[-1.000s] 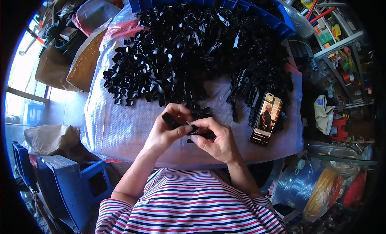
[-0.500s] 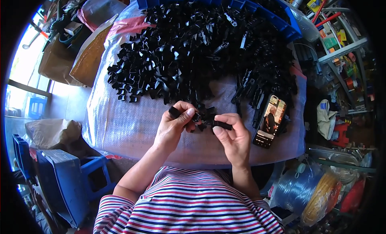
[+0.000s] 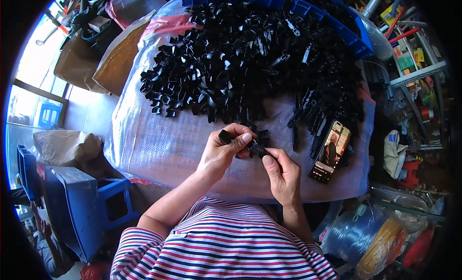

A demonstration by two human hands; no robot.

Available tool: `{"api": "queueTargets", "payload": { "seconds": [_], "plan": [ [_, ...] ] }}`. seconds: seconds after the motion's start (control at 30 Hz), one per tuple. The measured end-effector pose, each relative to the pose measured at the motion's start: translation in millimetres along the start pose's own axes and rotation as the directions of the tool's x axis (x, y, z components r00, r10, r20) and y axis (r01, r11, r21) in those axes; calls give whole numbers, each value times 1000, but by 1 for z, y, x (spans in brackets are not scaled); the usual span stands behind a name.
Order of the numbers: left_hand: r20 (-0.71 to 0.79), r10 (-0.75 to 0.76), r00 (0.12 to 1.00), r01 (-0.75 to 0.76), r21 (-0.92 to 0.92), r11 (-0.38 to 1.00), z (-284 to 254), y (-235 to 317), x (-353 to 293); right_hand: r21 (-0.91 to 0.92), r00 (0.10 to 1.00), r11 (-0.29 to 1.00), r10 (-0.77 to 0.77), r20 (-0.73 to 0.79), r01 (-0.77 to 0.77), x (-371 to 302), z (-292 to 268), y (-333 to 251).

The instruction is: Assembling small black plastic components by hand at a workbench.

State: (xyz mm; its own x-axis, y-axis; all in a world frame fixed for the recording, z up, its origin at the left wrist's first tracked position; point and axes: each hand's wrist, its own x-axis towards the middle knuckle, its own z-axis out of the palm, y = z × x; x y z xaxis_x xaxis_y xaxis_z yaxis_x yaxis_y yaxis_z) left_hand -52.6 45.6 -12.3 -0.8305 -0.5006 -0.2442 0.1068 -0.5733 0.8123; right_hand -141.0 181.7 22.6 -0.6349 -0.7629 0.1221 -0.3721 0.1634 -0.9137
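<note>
My left hand is closed around a black plastic piece, whose blunt end sticks out beside the thumb. My right hand is close by on the right, thumb and forefinger pinched on another black plastic part. Between the fingertips the two parts meet; whether they are joined cannot be made out. Both hands are over the near side of a white woven sack surface. Just beyond them spreads a large heap of small black plastic parts, with longer black strips at its right.
A phone with a lit screen lies right of my hands. Blue crates stand behind the heap. At left are a blue stool and paper sacks; at right, wrapped coils of tubing and a metal rack.
My right hand has come left to my left hand, bringing its black part against the one there. The whole view has shifted slightly, so the heap and phone appear further right.
</note>
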Motion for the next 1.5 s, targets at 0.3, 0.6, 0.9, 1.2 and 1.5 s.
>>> {"api": "queueTargets", "payload": {
  "seconds": [0.3,0.6,0.9,1.2,1.5],
  "plan": [
    [16,164,986,-160,339,927,2,4,-5,-17,997,1000,26,74,-25,1,-1,6],
    [35,107,994,-107,5,994,7,-1,-16,-38,1000,999,-19,-1,18,6,33,8],
    [276,70,959,130,-641,756,-28,13,-4,-662,985,750,-107,-135,-9,31,-36,44],
    [489,472,734,-574,817,46,-9,4,-20,-299,980,954,-64,-189,4,23,-19,36],
    [476,273,836,-450,880,-156,-7,-8,-17,-265,992,961,54,-115,-83,19,-21,32]
  ]
}}
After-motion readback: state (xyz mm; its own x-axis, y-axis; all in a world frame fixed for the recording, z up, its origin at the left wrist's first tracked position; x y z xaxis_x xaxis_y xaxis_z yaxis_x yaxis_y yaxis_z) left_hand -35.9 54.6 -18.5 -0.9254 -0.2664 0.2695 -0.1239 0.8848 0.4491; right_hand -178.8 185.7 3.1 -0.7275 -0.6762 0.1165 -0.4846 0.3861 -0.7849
